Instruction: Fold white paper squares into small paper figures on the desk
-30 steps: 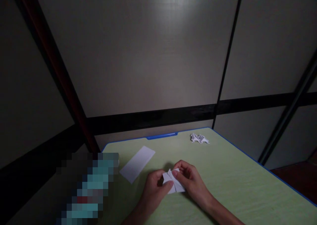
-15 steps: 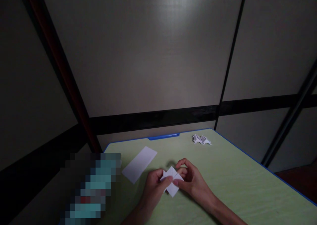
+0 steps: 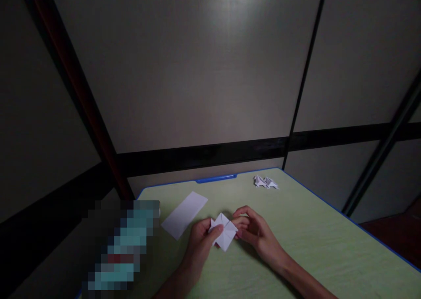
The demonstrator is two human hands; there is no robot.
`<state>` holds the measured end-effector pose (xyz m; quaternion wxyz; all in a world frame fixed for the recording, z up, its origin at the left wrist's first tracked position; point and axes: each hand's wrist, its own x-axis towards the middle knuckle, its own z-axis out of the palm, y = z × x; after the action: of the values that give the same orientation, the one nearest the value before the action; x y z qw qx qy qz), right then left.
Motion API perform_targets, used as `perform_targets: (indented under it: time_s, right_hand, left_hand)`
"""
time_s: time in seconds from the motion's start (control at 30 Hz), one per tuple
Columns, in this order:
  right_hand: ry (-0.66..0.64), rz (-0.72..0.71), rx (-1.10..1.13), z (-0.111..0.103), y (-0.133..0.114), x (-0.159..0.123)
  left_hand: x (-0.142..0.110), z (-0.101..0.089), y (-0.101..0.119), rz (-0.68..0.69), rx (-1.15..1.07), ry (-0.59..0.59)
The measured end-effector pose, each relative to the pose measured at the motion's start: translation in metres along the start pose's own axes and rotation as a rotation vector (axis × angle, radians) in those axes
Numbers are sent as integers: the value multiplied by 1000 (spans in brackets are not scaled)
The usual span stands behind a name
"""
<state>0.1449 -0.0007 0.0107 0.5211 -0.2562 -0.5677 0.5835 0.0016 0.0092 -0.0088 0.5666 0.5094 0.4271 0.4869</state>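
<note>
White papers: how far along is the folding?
Two small paper figures at the back already look finished. A partly folded paper is in hand: the left hand grips it, the right hand is at its corner. A flat sheet lies to the left, probably left to fold.

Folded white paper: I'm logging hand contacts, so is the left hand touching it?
Touching. The head view shows the left hand holding the folded white paper by its left side, thumb lying across the upper face.
</note>
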Motion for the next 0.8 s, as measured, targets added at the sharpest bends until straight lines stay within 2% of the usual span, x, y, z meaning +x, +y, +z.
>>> perform_targets:
  time_s: [0.2,0.3,0.6,0.8]
  right_hand:
    - [32,-15,-304,-1,5,-3]
    - [41,-16,-387,-2,6,-3]
    - [69,29,-359,-3,6,-2]
    - [60,52,-240,-2,2,-2]
  left_hand:
    - [-1,2,6,-10,2,18]
    - [-2,1,8,-17,-4,8]
    - [-8,4,16,-39,32,-15]
    - [-5,0,9,-52,-3,-68]
